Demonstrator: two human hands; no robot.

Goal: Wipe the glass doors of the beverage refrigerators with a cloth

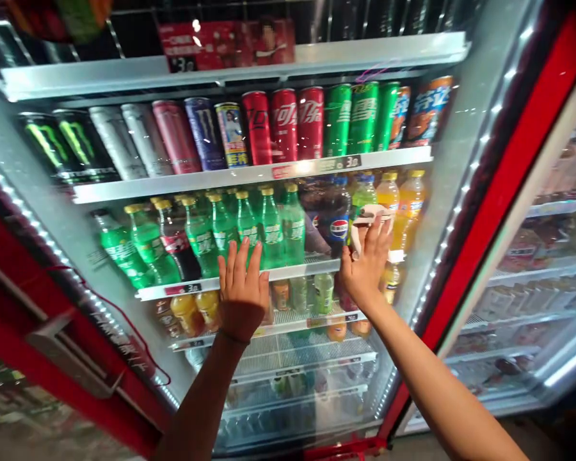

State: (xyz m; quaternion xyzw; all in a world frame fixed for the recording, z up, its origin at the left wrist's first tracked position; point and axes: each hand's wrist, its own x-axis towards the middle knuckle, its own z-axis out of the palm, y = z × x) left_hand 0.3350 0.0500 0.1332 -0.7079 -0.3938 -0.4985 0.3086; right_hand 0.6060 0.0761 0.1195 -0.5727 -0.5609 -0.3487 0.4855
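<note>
A glass door [307, 349] with faint reflections stands between me and a lit drinks fridge. My left hand [242, 288], fingers spread and holding nothing, appears to lie flat against the glass, in front of the green soda bottles [223, 227]. With my right hand [368, 266] I hold a crumpled pale cloth [372, 214] against the glass, fingers stretched over it. Behind the cloth are orange drink bottles [413, 192], and a dark Pepsi bottle [340, 214] stands just left of it. Part of the cloth is covered by my fingers.
Above run shelves of cans, among them red cola cans [284, 125] and green cans [363, 118]. A metal door handle [74, 352] is at the left on a red frame. A red frame [499, 186] edges the right side, beside another glass-fronted fridge [523, 256].
</note>
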